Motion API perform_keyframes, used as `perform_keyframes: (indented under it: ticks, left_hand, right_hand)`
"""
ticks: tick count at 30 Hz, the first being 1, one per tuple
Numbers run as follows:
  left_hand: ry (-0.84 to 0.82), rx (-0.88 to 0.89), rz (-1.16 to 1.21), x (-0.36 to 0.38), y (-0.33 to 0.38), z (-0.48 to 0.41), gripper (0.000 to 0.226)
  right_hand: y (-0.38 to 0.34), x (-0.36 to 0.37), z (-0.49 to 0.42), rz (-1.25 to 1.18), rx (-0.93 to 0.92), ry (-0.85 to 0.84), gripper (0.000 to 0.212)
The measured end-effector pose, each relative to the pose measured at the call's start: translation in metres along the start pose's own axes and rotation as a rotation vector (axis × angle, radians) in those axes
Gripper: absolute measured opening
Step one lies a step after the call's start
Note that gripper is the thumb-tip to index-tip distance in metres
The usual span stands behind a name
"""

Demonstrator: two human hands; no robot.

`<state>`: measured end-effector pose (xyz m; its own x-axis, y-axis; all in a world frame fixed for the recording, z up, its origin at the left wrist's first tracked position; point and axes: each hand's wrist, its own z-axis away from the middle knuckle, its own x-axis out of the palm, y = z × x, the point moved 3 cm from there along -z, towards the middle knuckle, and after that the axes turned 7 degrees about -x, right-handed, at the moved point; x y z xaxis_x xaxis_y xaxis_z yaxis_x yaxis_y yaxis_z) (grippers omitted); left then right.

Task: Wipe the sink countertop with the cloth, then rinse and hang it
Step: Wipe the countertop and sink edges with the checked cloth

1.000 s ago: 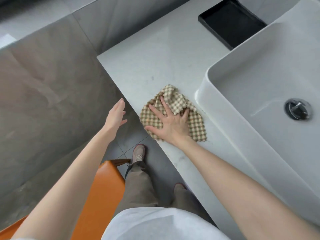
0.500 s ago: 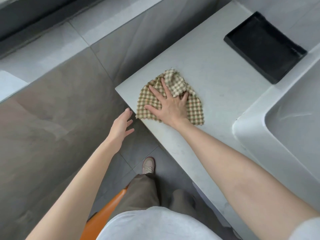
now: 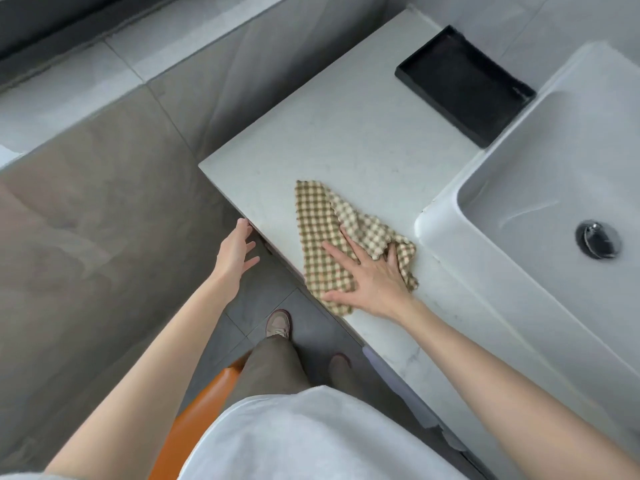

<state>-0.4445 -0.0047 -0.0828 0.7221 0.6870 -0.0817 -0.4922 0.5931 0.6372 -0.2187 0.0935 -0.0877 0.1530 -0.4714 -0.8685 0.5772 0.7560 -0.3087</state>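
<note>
Two hands, one cloth, one desk. We press our right hand flat, fingers spread wide, on the checked cloth; nothing is gripped, since the open palm spreads pressure for wiping. Cloth lies partly folded on the pale desk, at its front edge, just beside the corner of the white sink. Our left hand hangs open and empty off the desk's front edge, fingertips near it, likely for balance. Black tray sits at the back, well apart from the cloth. We judge wiping under way; rinsing and hanging not yet done.
</note>
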Motion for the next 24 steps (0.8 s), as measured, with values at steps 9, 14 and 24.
perform_keyframes:
  ticks: [9, 14, 24]
  left_hand:
    - [0.040, -0.050, 0.092, 0.042, -0.031, 0.040, 0.050]
    - [0.010, -0.039, 0.048, 0.039, -0.033, 0.043, 0.050]
    - [0.035, -0.015, 0.045, 0.036, -0.025, 0.043, 0.048]
  right_hand:
    - [0.021, 0.023, 0.077, -0.089, 0.114, -0.018, 0.087]
    - [0.004, 0.012, 0.025, -0.151, 0.182, 0.041, 0.088]
    - [0.069, 0.019, 0.127, -0.130, 0.128, -0.093, 0.090]
